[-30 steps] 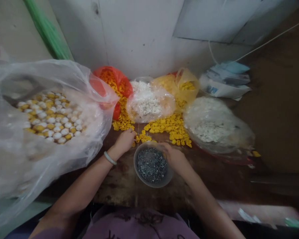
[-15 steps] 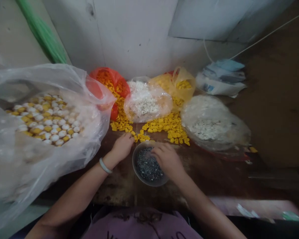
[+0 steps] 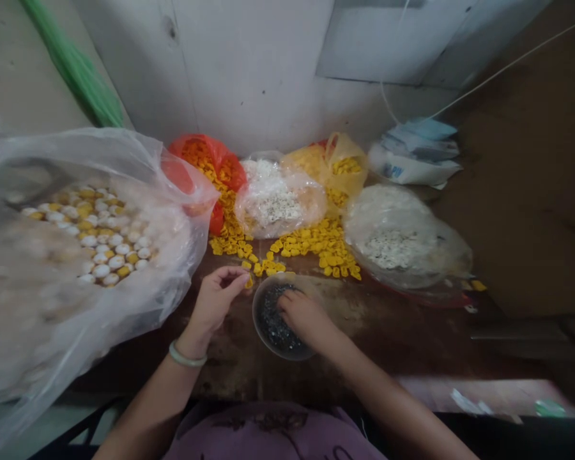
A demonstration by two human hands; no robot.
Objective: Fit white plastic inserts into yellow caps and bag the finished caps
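Note:
My left hand [image 3: 216,299], with a pale bangle on the wrist, is raised just left of the bowl. Its thumb and fingertips pinch a small yellow plastic piece [image 3: 249,281]. My right hand [image 3: 307,318] reaches into a round bowl [image 3: 259,329] from the right, fingers bunched together and tips down among small, dark, shiny bits [image 3: 280,333]. Whatever those fingertips hold is hidden. Loose yellow pieces [image 3: 311,239] lie scattered on the dark table just beyond both hands.
A big clear bag [image 3: 172,255] of white and yellow parts fills the left side. Along the wall stand a red bag [image 3: 230,167] and a yellow bag [image 3: 311,158] with yellow pieces, and clear bags [image 3: 280,204] of whitish bits. Folded packets [image 3: 419,153] lie back right.
My left hand has drawn back and left from the yellow pieces, now pinching one of them. My right hand has shifted left and its fingers have dipped into the dark bits.

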